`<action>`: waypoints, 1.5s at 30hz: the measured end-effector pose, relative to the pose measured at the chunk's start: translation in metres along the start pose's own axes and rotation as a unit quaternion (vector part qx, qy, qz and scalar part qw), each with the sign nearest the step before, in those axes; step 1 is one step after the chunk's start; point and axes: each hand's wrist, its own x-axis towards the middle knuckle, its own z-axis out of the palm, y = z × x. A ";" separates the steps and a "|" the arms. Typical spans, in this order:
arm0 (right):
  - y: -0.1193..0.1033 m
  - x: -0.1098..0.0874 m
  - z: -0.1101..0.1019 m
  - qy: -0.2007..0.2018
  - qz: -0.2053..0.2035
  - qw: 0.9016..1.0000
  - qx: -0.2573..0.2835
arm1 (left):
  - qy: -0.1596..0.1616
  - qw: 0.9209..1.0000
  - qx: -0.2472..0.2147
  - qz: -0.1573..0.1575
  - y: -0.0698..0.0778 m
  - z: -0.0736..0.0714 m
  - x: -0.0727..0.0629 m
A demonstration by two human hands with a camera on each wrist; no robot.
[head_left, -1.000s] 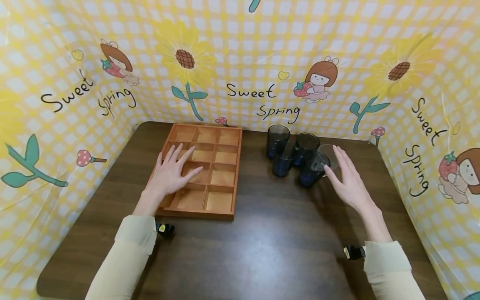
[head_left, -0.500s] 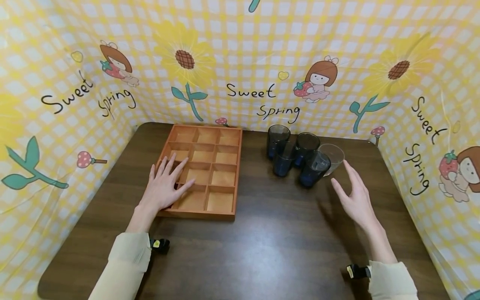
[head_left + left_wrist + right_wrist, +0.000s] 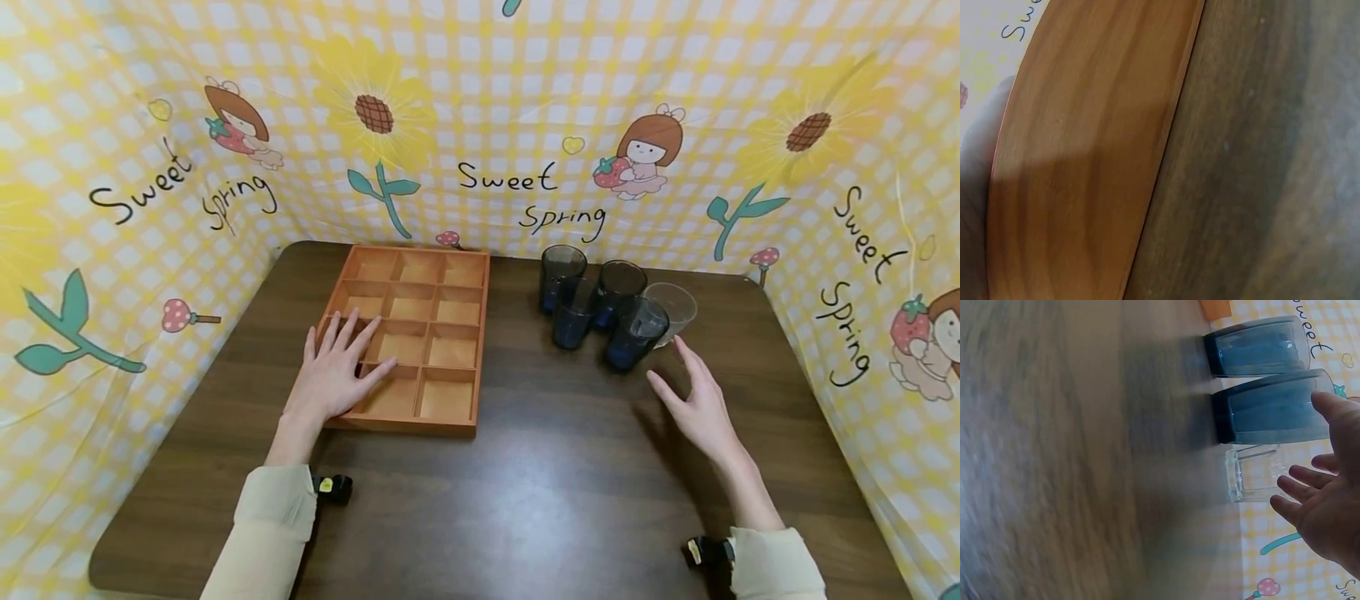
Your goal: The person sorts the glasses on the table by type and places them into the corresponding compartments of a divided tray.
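Note:
My left hand (image 3: 330, 375) lies over the near left part of a wooden compartment tray (image 3: 442, 428), its fingers spread. In the left wrist view the tray's side wall (image 3: 1085, 156) fills the middle, with a blurred strip of the hand (image 3: 975, 212) at the left edge. On the right, my right hand (image 3: 699, 408) is held in the air with thumb and fingers apart, gripping nothing. Nearest to it are a clear glass (image 3: 681, 310) and a dark blue glass (image 3: 633, 337). Right wrist view: the fingers (image 3: 1310, 478) appear in front of the clear glass (image 3: 1254, 478).
More blue glasses (image 3: 573, 317) stand upright, close together, at the back right of the dark wooden table (image 3: 480, 517). A yellow checked cloth (image 3: 510, 100) rises behind the table and along both sides. Black wrist cameras (image 3: 333, 488) sit at the cuffs.
My right hand has drawn back from the clear glass toward the near side. My left hand has slid slightly nearer along the tray. Tray and glasses stay in place; the head view shifts slightly.

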 end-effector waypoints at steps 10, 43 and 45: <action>0.011 0.009 0.014 -0.027 0.030 0.997 0.069 | -0.003 1.000 0.010 0.001 0.001 -0.002 0.000; 0.008 0.021 0.031 -0.058 0.061 0.991 0.101 | 0.030 0.999 -0.016 -0.018 -0.016 -0.010 -0.069; 0.009 0.022 0.033 -0.053 0.055 0.991 0.108 | 0.032 0.999 -0.018 -0.018 -0.016 -0.010 -0.072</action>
